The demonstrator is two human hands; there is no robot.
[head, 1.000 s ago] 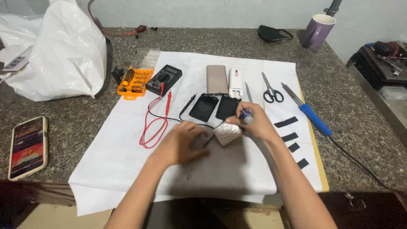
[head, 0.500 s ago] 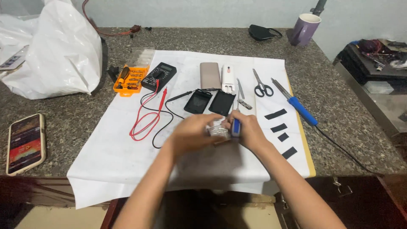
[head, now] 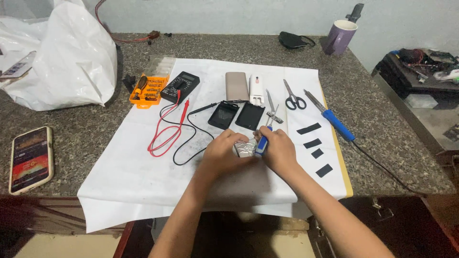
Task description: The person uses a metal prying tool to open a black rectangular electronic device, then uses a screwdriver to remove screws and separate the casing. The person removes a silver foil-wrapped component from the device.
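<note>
The left hand (head: 224, 154) is clamping a small silvery part (head: 245, 148) steady on the white sheet (head: 129, 177) while the right hand (head: 278, 152) is gripping a blue-handled tool (head: 261, 145) against it, two black covers (head: 237, 115) lying just beyond.

Your left hand (head: 224, 155) covers most of the silver part (head: 245, 148); can't tell its shape. Blue tool (head: 261, 145) tip hidden behind your right hand (head: 279, 152). Bag (head: 62, 52) cut off at top edge.
</note>
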